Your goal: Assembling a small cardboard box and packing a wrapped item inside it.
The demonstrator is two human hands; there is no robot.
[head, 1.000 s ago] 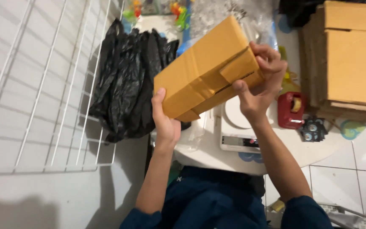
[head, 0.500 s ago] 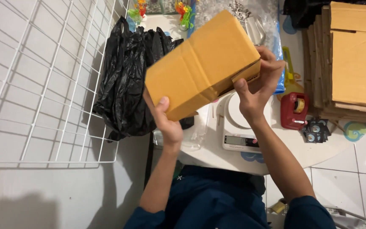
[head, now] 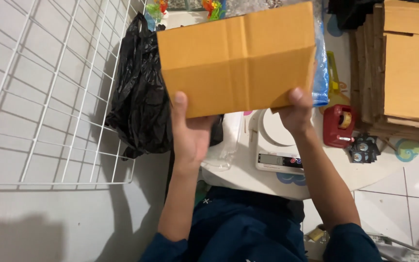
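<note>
Here, line by line:

Held thing: a flat tan cardboard box (head: 238,60), folded shut with a taped seam running across its face, raised in front of the camera above the round white table (head: 364,174).

Long axis: it runs roughly from 9 o'clock to 3 o'clock, tipped a little up at the right end.

Left hand (head: 190,131): clasping the box's lower left corner from beneath, thumb pressed up against the face.

Right hand (head: 298,112): clamped on the lower right corner, thumb on the face, fingers hidden behind.

Direction from the hands: the box lies at 12 o'clock of both hands; each holds one bottom corner, so neither is plainly nearer.

Scale: a white digital kitchen scale (head: 278,148) with a round plate sits on the table at 6 o'clock of the box, just under the right hand.

Tape: a red tape dispenser (head: 339,125) stands at 3 o'clock of the scale.

Stack: flattened brown cardboard sheets (head: 406,73) piled at 3 o'clock of the box.

Bag: a crumpled black plastic bag (head: 139,102) hangs at 9 o'clock, beside a white wire grid panel (head: 49,92).

Labels: the box face is plain, with no sticker showing.
</note>
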